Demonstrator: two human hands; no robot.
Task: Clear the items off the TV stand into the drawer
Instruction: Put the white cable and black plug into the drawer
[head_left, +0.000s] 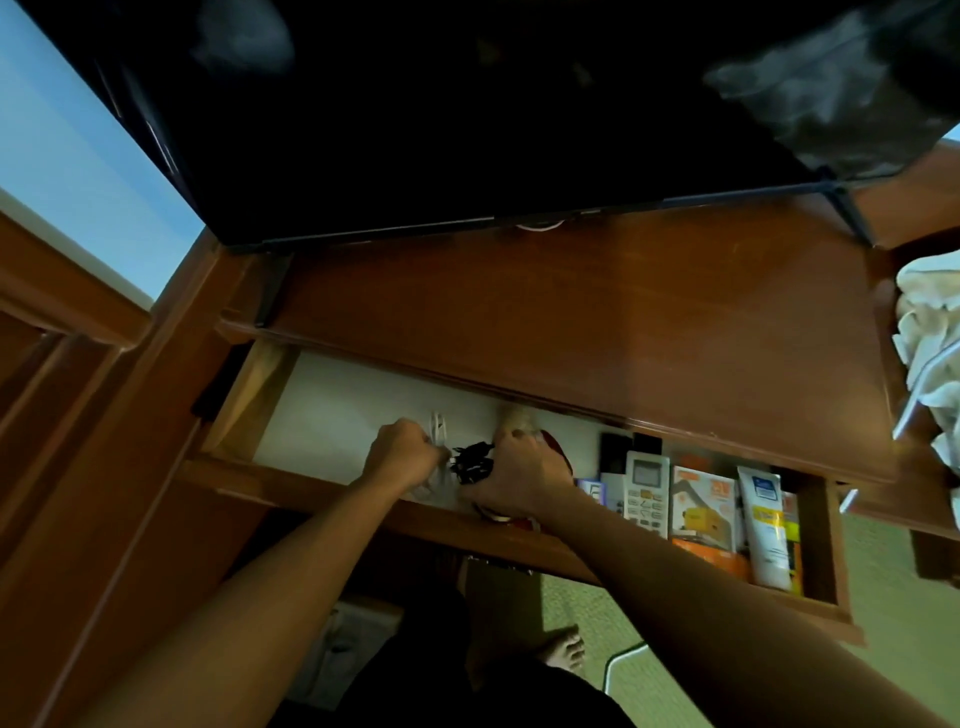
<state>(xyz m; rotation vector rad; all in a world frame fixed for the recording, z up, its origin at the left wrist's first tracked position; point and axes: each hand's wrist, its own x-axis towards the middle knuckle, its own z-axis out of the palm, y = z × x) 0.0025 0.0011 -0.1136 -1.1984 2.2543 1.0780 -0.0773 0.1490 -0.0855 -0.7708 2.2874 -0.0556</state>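
The drawer (332, 493) of the brown wooden TV stand (597, 322) is pulled out below me. Both my hands are inside it. My left hand (402, 454) is closed on a white cable (439, 428) at the drawer's middle. My right hand (519, 475) is closed over a dark red object (558, 449), with a black tangled cable (471, 461) between the two hands. At the drawer's right lie a white remote (645, 491), an orange box (702, 506) and a white tube (768, 525).
A black TV (467, 114) stands on the stand's top, its feet at both ends. White cloth (930, 353) is piled at the right edge. Green floor and my bare foot (563, 649) lie below the drawer. A white power strip (348, 644) sits on the floor.
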